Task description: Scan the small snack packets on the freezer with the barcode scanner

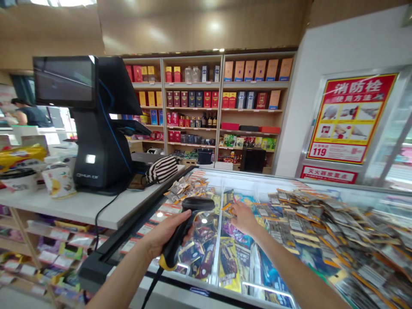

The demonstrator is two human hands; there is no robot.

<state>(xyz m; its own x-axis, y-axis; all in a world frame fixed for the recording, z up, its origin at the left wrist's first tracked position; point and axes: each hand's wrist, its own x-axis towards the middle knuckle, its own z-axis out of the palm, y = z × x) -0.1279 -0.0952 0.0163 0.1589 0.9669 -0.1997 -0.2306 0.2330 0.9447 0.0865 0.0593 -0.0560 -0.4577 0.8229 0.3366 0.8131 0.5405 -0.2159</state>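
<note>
My left hand (167, 231) is wrapped round the handle of a black and yellow barcode scanner (175, 244), whose head points right and whose cord hangs down toward me. Just right of the scanner head, my right hand (244, 218) has its fingers closed on a small orange-edged packet (228, 209), partly covered by the fingers. Both hands are above the glass top of a chest freezer (206, 285) with colourful bagged goods inside. A large heap of similar silver and orange packets (309, 219) lies on the glass at right, and a smaller pile (188, 188) at the far left.
On the counter (96, 210) at left stand a black cash register (99, 141), a striped pouch (162, 168) and a paper cup (59, 180). Shelves of boxed bottles (193, 98) line the back. A red and yellow poster (352, 118) hangs at right. Far left is another person (30, 113).
</note>
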